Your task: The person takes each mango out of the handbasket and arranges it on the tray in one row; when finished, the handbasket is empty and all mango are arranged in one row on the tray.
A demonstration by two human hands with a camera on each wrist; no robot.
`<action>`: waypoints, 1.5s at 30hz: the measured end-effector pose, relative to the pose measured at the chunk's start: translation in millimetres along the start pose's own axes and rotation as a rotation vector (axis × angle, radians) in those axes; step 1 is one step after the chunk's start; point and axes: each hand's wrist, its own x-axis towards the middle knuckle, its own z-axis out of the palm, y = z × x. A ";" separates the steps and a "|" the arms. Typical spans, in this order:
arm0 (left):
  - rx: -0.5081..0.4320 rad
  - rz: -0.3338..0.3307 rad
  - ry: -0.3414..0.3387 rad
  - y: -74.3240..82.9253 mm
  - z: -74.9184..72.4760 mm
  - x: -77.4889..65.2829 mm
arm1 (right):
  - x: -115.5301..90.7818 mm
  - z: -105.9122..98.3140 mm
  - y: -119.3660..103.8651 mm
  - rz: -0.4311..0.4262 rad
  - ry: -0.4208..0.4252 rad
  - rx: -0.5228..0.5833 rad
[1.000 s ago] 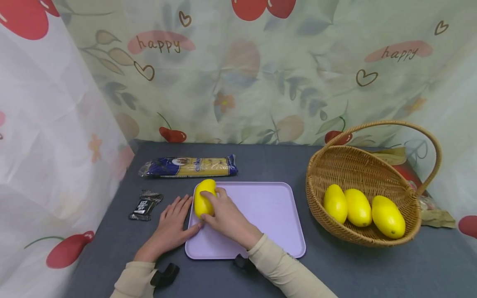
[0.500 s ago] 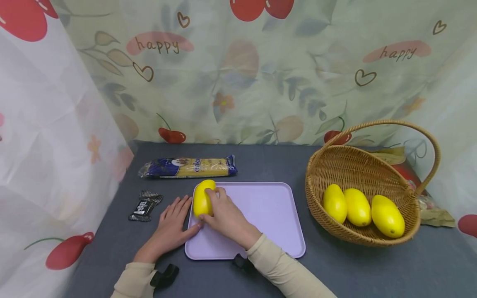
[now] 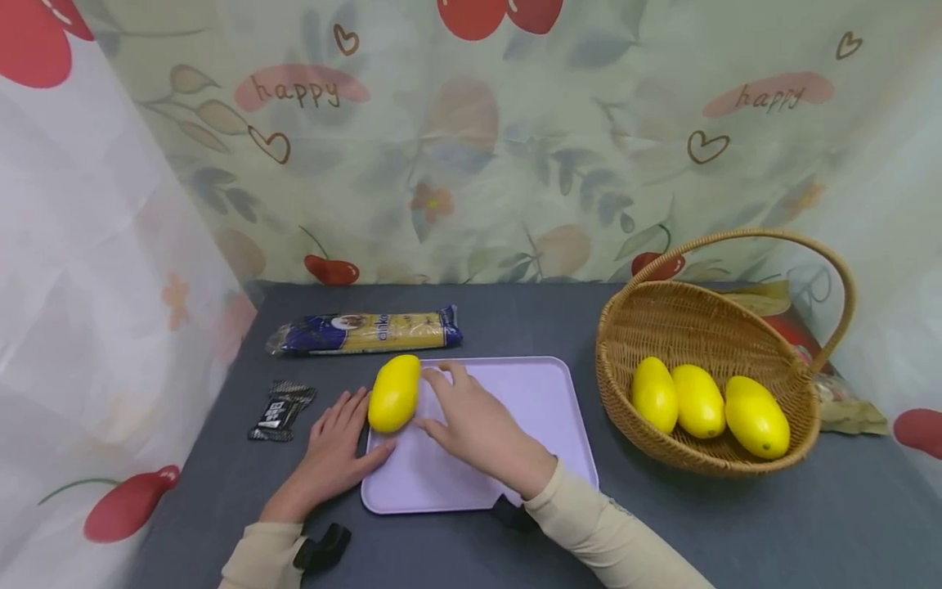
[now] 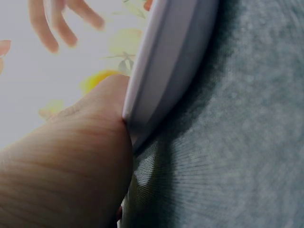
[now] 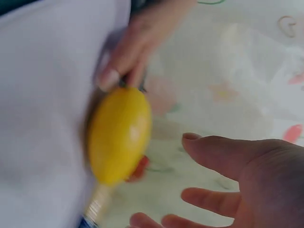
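A yellow mango (image 3: pixel 394 394) lies at the left edge of a lilac tray (image 3: pixel 515 409). My right hand (image 3: pixel 478 421) is just right of it, fingers spread and off the fruit; the right wrist view shows a gap between that hand's thumb (image 5: pixel 213 152) and the mango (image 5: pixel 119 135). My left hand (image 3: pixel 334 450) lies flat at the tray's left side, its thumb over the rim and its straight fingers on the dark tabletop. In the left wrist view the base of that hand touches the tray's rim (image 4: pixel 142 85).
A wicker basket (image 3: pixel 706 323) with three yellow mangoes (image 3: pixel 756 417) stands at the right, with some packets partly hidden behind it. Behind the tray lies a blue and yellow pasta packet (image 3: pixel 368 330). A small black wrapped packet (image 3: pixel 281 411) is on the left. Patterned curtains (image 3: pixel 441 164) enclose the table.
My right hand has let go of the mango and drawn back to the right. The mango now sits alone on the tray's left edge. My left hand has stayed in place.
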 end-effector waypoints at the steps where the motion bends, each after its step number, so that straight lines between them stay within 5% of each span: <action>1: -0.003 -0.002 0.000 -0.2 -0.2 -0.2 | -5.9 -8.5 2.3 -0.011 0.013 -0.023; 10: -0.014 -0.013 -0.014 -7.4 0.4 -1.7 | -69.1 -76.3 41.6 -0.121 0.174 -0.224; 16: -0.011 -0.010 -0.014 -8.3 1.3 -2.4 | -94.5 -108.5 71.1 -0.068 0.161 -0.251; 23: -0.013 -0.005 -0.017 -4.7 1.4 -1.3 | -95.8 -144.7 121.3 0.138 0.009 -0.234; 31: -0.009 -0.010 -0.025 -2.9 1.3 -0.6 | -83.6 -144.0 183.8 0.221 -0.159 -0.259; 45: -0.012 -0.009 -0.030 -0.6 0.2 -0.9 | -70.7 -142.8 210.6 0.271 -0.442 -0.121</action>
